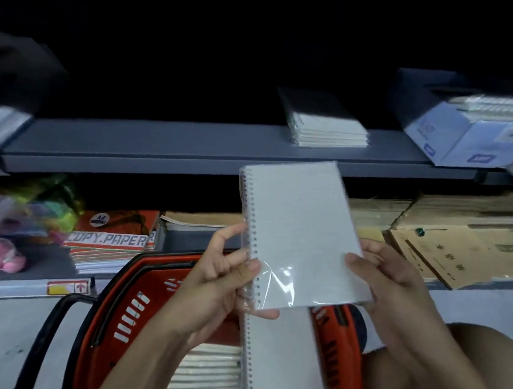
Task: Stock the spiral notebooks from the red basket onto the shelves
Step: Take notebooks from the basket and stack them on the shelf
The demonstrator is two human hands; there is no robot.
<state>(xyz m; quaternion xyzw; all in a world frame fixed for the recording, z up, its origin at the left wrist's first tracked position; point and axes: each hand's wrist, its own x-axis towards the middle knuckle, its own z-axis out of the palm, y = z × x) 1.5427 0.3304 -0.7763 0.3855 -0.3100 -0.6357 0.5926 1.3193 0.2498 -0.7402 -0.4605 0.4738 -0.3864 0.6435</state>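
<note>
handling notes: wrapped spiral notebook held over the red basket

the held notebook (303, 231) is up in front of the grey shelf (167, 144), above the red basket (136, 307). the left hand (221, 280) pinches its coil edge low down, thumb on the front; the right hand (392, 285) curls around the opposite long edge. both sets of fingers are closed on it

judged light and fairly stiff, but the clear film looks slippery; grip across cover and coil rather than loose film. more notebooks (282, 359) remain in the basket

the shelf front edge lies just behind the notebook. open room lies left of the shelved stack (328, 129); a blue box (462, 133) bounds the right
</note>
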